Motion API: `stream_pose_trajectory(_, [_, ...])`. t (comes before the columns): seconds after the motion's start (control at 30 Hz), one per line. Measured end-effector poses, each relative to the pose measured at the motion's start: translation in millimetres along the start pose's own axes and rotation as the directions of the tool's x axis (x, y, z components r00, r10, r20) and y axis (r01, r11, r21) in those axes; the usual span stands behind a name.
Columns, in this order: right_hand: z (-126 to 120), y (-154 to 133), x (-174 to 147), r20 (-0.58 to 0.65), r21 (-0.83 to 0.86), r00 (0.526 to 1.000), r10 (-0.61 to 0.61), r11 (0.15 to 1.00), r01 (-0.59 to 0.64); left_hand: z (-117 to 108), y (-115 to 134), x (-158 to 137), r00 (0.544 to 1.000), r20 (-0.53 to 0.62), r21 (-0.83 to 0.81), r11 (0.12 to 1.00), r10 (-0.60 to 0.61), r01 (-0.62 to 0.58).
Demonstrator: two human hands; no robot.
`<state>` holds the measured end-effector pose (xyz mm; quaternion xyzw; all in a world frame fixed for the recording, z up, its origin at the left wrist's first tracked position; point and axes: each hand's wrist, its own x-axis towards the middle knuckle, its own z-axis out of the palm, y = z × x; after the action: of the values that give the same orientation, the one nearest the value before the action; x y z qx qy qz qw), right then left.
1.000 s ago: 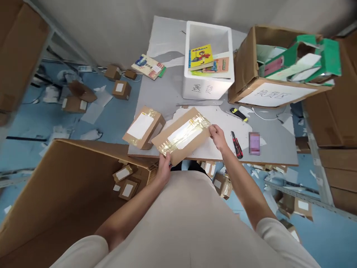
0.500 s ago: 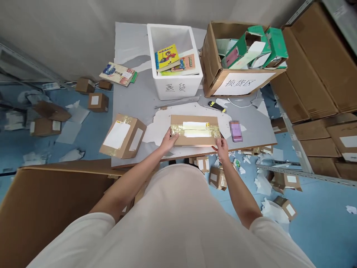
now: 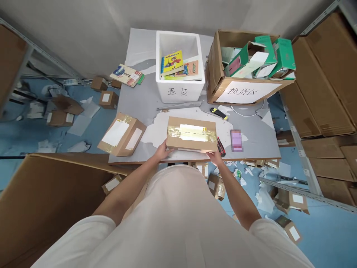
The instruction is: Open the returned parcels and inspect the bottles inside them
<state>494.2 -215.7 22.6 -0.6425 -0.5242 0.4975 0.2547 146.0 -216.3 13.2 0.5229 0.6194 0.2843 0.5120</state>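
Observation:
A taped cardboard box (image 3: 191, 146) with a white label lies between my hands near the table's front edge. My left hand (image 3: 163, 150) grips its near left corner. At the near right corner, my right hand (image 3: 214, 158) has its fingers at the lower edge, partly hidden under the box. Just right of the box is a red and black tool (image 3: 221, 147), perhaps a cutter. Behind the box lies a black and yellow utility knife (image 3: 219, 113). A second taped carton (image 3: 126, 147) sits to the left.
A white foam bin (image 3: 180, 91) holding books and a large carton (image 3: 212, 80) of green boxes stand at the back. Books (image 3: 126, 75) lie at left, a pink-purple blurred item (image 3: 236, 140) at right. An open big carton (image 3: 64, 201) stands front left; shelving (image 3: 302, 156) is at right.
The box has come slightly toward me and left, its front side tipping into view. My right hand has shifted to its near lower edge. The red tool now shows more fully.

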Motion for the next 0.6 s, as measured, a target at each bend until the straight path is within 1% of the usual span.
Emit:
stream_pose_trajectory(0.07, [-3.2,-6.1,6.6,0.008,0.009,1.000,-0.025,1.000,0.025,-0.7,7.6,0.4,0.999,-0.049,-0.018,1.000,0.014,-0.015])
stream_pose_trajectory(0.1, [-6.8,-10.7,10.0,0.002,0.003,0.999,-0.050,0.999,0.050,-2.8,14.3,0.2,0.996,-0.089,0.007,0.999,0.032,-0.032])
stream_pose_trajectory(0.17, [-15.6,-22.0,18.6,-0.034,-0.055,0.992,-0.121,0.991,0.119,-9.0,30.8,0.4,0.983,-0.170,0.112,0.993,0.061,-0.043])
stream_pose_trajectory(0.2, [-19.8,-27.9,24.0,-0.053,-0.102,0.987,-0.152,0.984,0.146,-12.1,39.1,1.3,0.979,-0.197,0.168,0.985,0.059,-0.025])
stream_pose_trajectory(0.23, [-23.1,-33.6,30.0,-0.064,-0.154,0.984,-0.168,0.976,0.157,-14.7,46.3,2.7,0.977,-0.209,0.212,0.977,0.038,0.007])
stream_pose_trajectory(0.3, [-26.0,-42.5,42.0,-0.051,-0.230,0.988,-0.146,0.964,0.131,-17.2,55.7,6.4,0.979,-0.199,0.257,0.962,-0.040,0.091])
stream_pose_trajectory(0.4, [-23.0,-46.9,53.5,-0.010,-0.252,0.995,-0.097,0.963,0.091,-14.7,56.4,10.2,0.978,-0.176,0.254,0.955,-0.113,0.156])
stream_pose_trajectory(0.5, [-19.2,-41.4,53.4,0.014,-0.176,0.995,-0.097,0.979,0.098,-9.2,48.6,10.1,0.969,-0.208,0.200,0.964,-0.131,0.173])
stream_pose_trajectory(0.53, [-18.8,-37.9,51.3,0.025,-0.115,0.996,-0.084,0.990,0.087,-7.7,45.4,9.4,0.965,-0.221,0.162,0.971,-0.139,0.177])
stream_pose_trajectory(0.6, [-19.3,-28.9,45.3,0.034,0.051,0.999,-0.027,0.998,0.025,-6.6,38.3,6.3,0.959,-0.243,0.043,0.986,-0.147,0.162])
